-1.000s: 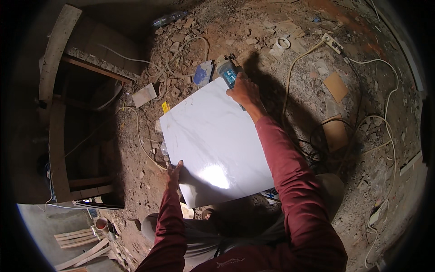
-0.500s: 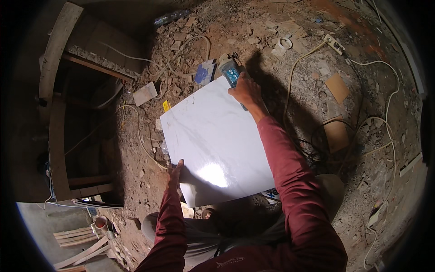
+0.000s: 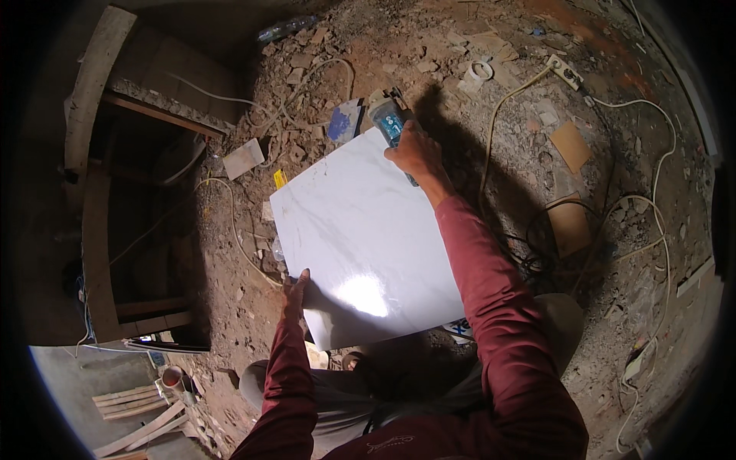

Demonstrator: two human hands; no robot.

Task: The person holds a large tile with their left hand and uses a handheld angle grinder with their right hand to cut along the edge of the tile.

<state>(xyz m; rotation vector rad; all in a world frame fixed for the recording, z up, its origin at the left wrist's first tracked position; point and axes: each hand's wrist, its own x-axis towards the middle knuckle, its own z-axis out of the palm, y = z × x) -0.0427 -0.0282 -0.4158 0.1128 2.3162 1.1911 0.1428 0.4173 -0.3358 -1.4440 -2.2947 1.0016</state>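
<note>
A large glossy white tile (image 3: pixel 368 230) with faint grey veining lies in front of me, a bright glare on its lower half. My left hand (image 3: pixel 296 289) grips its left edge, thumb on top and the other fingers out of sight beneath. At the tile's far right corner, my right hand (image 3: pixel 415 153) is wrapped round the body of a blue-and-grey angle grinder (image 3: pixel 388 126). The grinder's head points away from me, beyond the far edge. Its disc cannot be made out clearly.
Rubble and broken tile pieces cover the dirt floor. A power strip (image 3: pixel 566 73) with a pale cord and a tape roll (image 3: pixel 481 71) lie at the far right. Dark cable (image 3: pixel 529 257) coils beside my right arm. To the left stands a dark wooden frame (image 3: pixel 98 245).
Almost nothing differs. Both hands, the tile and the grinder stay in nearly the same place.
</note>
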